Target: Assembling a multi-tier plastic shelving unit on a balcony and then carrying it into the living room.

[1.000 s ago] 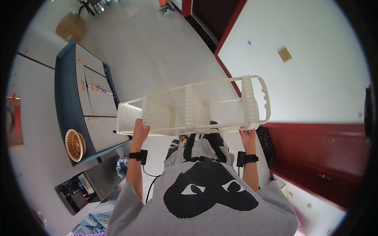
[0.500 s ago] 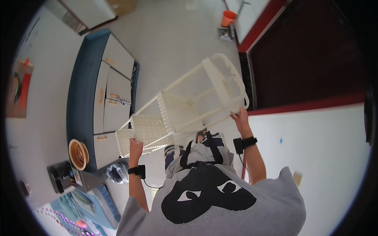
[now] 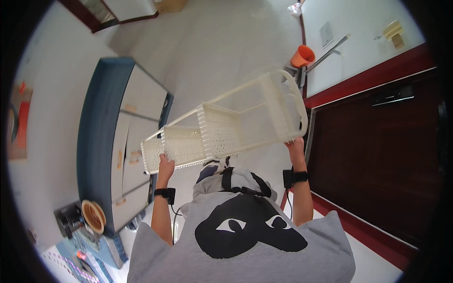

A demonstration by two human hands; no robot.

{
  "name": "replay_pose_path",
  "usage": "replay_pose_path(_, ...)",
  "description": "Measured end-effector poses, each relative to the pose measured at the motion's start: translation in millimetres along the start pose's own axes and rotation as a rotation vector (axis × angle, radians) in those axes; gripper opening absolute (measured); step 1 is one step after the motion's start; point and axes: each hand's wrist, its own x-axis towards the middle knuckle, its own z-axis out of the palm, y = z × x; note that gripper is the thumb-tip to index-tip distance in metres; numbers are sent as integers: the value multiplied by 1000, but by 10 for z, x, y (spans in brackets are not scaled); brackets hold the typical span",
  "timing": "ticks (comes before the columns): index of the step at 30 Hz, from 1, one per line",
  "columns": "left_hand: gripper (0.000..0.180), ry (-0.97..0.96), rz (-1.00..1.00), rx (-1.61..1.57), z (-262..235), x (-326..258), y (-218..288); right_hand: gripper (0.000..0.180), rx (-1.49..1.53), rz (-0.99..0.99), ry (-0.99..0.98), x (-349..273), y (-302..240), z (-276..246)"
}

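Note:
I carry a cream plastic tiered shelf rack (image 3: pixel 220 134) tilted on its side in front of me, off the floor. It has perforated baskets between long side rails and a rounded loop frame at its right end. My left hand (image 3: pixel 165 166) is closed on the near edge by the smaller baskets at the left end. Near the loop-shaped right end, my right hand (image 3: pixel 295 145) grips the near rail. Its fingers are partly hidden behind the frame.
Along the left wall stands a blue cabinet with white doors (image 3: pixel 139 94), a woven basket (image 3: pixel 94 217) on top. To the right is a dark red door (image 3: pixel 373 151). An orange bucket (image 3: pixel 302 56) and a long-handled tool (image 3: pixel 325 55) stand by the right wall ahead.
My view has turned and moved forward, bringing more of the door and the orange bucket in. The rack, still in both hands, lies more level across the picture.

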Motion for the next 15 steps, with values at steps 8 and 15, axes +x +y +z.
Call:
replay_pose_path(8,49,-386,367,-24,889,2163,2535,30,264,-243,469,756,-461,-369)
replay_pose_path(15,46,-420,508,-72,678,2122,3141,35,402,-184,562,550,-414,-537)
